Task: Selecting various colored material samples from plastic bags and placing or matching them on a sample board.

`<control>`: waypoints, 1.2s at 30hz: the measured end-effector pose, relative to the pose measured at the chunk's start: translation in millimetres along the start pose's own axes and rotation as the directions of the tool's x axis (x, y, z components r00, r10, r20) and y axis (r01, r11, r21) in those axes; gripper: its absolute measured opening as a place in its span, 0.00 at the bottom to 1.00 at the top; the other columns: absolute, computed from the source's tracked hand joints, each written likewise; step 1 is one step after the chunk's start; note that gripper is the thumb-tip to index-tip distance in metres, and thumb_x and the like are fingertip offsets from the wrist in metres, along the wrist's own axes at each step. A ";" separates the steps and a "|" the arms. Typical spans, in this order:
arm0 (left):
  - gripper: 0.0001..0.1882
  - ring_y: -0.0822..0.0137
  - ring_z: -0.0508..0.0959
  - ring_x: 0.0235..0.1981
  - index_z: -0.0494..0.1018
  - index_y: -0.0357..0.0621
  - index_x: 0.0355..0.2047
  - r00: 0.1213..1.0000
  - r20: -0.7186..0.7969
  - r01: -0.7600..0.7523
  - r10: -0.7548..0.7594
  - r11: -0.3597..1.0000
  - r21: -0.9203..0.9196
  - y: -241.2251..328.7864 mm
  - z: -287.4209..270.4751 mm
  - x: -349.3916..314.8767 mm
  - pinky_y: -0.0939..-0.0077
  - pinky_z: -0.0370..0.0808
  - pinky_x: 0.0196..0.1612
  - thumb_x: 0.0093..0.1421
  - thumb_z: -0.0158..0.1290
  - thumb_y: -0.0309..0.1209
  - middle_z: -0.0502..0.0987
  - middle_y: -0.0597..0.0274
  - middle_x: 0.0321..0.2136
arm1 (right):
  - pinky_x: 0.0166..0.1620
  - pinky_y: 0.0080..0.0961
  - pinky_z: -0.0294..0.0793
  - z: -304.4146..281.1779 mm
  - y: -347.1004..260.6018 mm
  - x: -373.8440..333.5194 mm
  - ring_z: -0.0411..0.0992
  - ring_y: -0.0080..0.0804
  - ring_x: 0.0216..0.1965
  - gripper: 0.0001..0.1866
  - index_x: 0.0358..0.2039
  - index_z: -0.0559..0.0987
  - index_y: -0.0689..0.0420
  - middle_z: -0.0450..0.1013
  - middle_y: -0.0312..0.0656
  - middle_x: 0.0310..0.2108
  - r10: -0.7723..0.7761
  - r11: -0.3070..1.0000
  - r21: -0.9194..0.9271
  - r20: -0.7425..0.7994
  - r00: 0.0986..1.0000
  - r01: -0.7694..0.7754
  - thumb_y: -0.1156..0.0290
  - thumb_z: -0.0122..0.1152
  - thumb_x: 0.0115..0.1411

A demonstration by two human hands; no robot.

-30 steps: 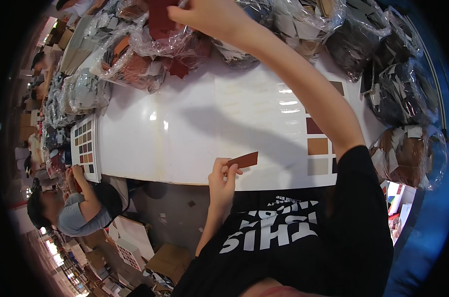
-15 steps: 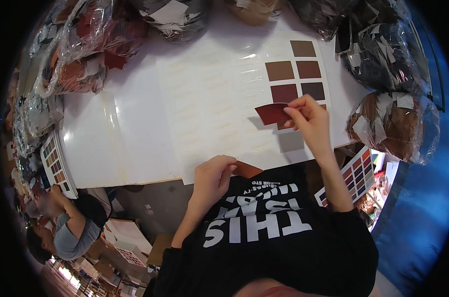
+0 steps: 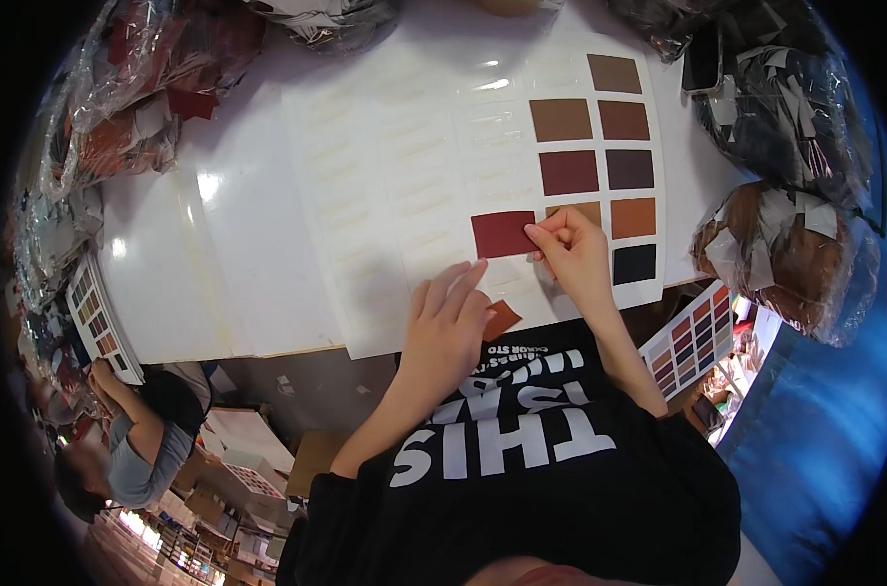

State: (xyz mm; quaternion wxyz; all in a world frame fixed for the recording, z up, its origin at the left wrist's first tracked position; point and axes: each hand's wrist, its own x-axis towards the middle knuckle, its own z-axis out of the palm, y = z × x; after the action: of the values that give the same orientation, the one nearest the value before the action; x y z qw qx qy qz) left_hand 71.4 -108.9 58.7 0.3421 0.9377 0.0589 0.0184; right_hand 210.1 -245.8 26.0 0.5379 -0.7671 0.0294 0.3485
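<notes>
My right hand [image 3: 578,262] pinches the right edge of a dark red swatch [image 3: 502,235], held over a white sheet [image 3: 414,176] marked with rows of pale, glossy strips. Close by, my left hand [image 3: 446,322] reaches its fingertips toward that swatch's lower left edge. An orange-brown swatch [image 3: 503,319] pokes out beside the thumb of the left hand, tucked in its grip. Brown, maroon, orange and black swatches [image 3: 633,218] sit in two columns at the sheet's right side. My right fingers partly cover a tan swatch [image 3: 582,211] there.
Clear plastic bags of scraps line the table: reddish ones [image 3: 131,137] at left, brown ones [image 3: 781,259] at right. A phone [image 3: 702,61] lies near the dark bag. Sample cards [image 3: 693,342] show beyond the right edge. A co-worker [image 3: 146,439] sits at far left, touching another card [image 3: 100,317].
My right hand has brought the dark red swatch left and down, flatter over the sheet. My left hand has risen toward it with fingers extended, keeping the orange-brown swatch.
</notes>
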 end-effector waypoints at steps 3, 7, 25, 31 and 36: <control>0.06 0.55 0.69 0.55 0.68 0.39 0.29 1.000 0.014 0.018 -0.018 1.000 0.010 -3.6 -0.1 3.1 0.58 0.65 0.52 0.53 0.55 0.23 0.71 0.54 0.53 | 0.15 0.11 0.54 -1.8 -0.4 -1.3 0.63 0.10 0.14 0.08 0.26 0.72 0.60 0.69 0.31 0.14 -0.001 0.998 -0.063 -0.005 1.000 0.001 0.74 0.62 0.60; 0.05 0.56 0.67 0.58 0.68 0.39 0.29 1.000 0.012 0.028 -0.028 1.000 0.014 -5.9 1.8 7.7 0.58 0.63 0.53 0.54 0.54 0.22 0.70 0.56 0.56 | 0.15 0.10 0.54 -1.0 -0.8 -1.5 0.64 0.10 0.14 0.08 0.27 0.73 0.60 0.69 0.31 0.14 -0.009 0.996 -0.089 -0.004 1.000 0.009 0.74 0.62 0.60; 0.06 0.58 0.65 0.59 0.66 0.40 0.28 0.997 0.056 0.047 -0.053 0.994 0.102 -10.4 14.0 14.7 0.57 0.61 0.56 0.56 0.54 0.24 0.69 0.57 0.57 | 0.18 0.16 0.61 -2.8 0.2 1.0 0.66 0.16 0.13 0.10 0.25 0.73 0.61 0.72 0.35 0.13 0.014 0.993 -0.119 0.005 1.000 -0.013 0.70 0.63 0.58; 0.04 0.58 0.65 0.59 0.67 0.40 0.29 0.998 0.045 0.044 -0.049 0.992 0.120 -7.6 11.8 15.1 0.59 0.60 0.57 0.56 0.52 0.22 0.70 0.57 0.57 | 0.18 0.19 0.61 -3.1 -0.5 -0.5 0.66 0.19 0.13 0.12 0.24 0.71 0.61 0.68 0.36 0.11 -0.172 0.904 -0.402 -0.024 0.985 0.148 0.70 0.63 0.58; 0.02 0.57 0.66 0.58 0.69 0.41 0.32 0.988 -0.052 0.138 -0.143 0.987 -0.087 -3.1 3.1 0.9 0.56 0.57 0.59 0.57 0.51 0.23 0.71 0.59 0.55 | 0.20 0.18 0.63 -12.8 -3.3 -34.4 0.68 0.17 0.16 0.08 0.29 0.72 0.59 0.69 0.33 0.14 -0.261 0.776 -0.591 0.020 0.965 0.222 0.71 0.62 0.58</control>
State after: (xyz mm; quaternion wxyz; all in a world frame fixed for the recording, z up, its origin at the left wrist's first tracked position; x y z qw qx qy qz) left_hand 72.2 -108.4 54.3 0.3794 0.9152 0.1339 0.0238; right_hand 192.0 -266.6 50.3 0.3130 -0.9035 -0.1617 0.2441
